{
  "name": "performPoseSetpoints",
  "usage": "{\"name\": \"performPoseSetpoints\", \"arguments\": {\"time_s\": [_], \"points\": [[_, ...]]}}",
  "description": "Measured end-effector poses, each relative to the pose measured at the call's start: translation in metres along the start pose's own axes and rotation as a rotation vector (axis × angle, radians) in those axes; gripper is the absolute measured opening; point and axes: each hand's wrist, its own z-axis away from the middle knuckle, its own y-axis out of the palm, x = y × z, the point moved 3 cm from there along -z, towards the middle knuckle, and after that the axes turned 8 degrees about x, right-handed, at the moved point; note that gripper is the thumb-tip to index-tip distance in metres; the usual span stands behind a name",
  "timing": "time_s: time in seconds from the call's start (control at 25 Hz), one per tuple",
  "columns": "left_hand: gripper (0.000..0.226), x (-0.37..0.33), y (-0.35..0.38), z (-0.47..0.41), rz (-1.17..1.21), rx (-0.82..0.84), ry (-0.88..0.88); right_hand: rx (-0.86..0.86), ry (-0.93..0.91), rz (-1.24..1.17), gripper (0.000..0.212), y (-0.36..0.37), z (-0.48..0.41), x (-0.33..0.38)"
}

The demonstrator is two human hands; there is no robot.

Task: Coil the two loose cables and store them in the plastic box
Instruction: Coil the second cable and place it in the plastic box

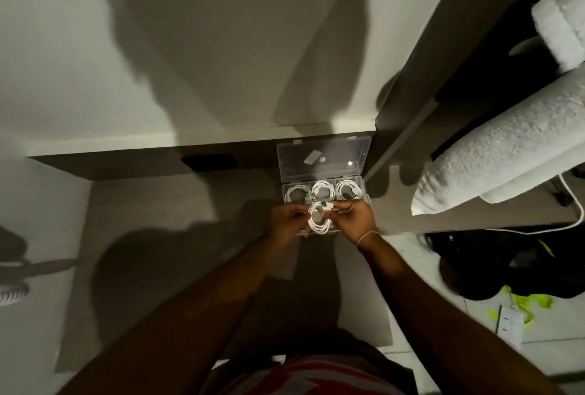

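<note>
A clear plastic box [367,197] stands open on the brown desk, its lid [323,159] tilted up against the wall. Three coiled white cables [321,191] fill its back compartments. Just in front of and above the box's near row, a white cable coil [318,220] hangs between both hands. My left hand [286,220] pinches the coil's left side. My right hand [356,219] grips its right side, close to the cable's plug end [329,204]. The box's front compartments are hidden by my hands and the coil.
The brown desk [190,220] runs left from the box, with a dark slot [209,162] at the wall. Rolled white towels [506,141] lie on shelves to the right. A black bag [506,265] and a white cord [569,217] sit lower right.
</note>
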Motion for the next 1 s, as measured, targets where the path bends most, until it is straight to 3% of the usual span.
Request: {"name": "performPoseSetpoints", "arguments": {"time_s": [0.12,0.24,0.36,0.68,0.84,1.0], "points": [[0.022,-0.008,0.011,-0.015,-0.176,-0.042,0.041,0.060,-0.043,0.176,0.022,-0.003,-0.011,-0.011],[0.016,-0.014,0.020,-0.026,-0.489,-0.027,0.084,-0.058,-0.221,0.448,0.022,-0.005,-0.011,-0.017],[0.020,-0.016,0.023,-0.032,-0.865,0.066,0.029,0.002,-0.089,0.686,0.036,-0.007,-0.019,-0.026],[0.018,-0.015,0.021,-0.039,-1.228,0.017,0.135,-0.039,0.018,0.964,0.030,0.007,-0.017,-0.020],[0.042,-0.008,0.020,-0.035,-1.251,0.058,0.343,-0.030,0.005,1.016,0.029,0.009,-0.016,-0.019],[0.072,-0.002,0.020,-0.040,-1.418,0.136,0.356,0.007,-0.003,1.130,0.029,0.012,-0.021,-0.017]]}}
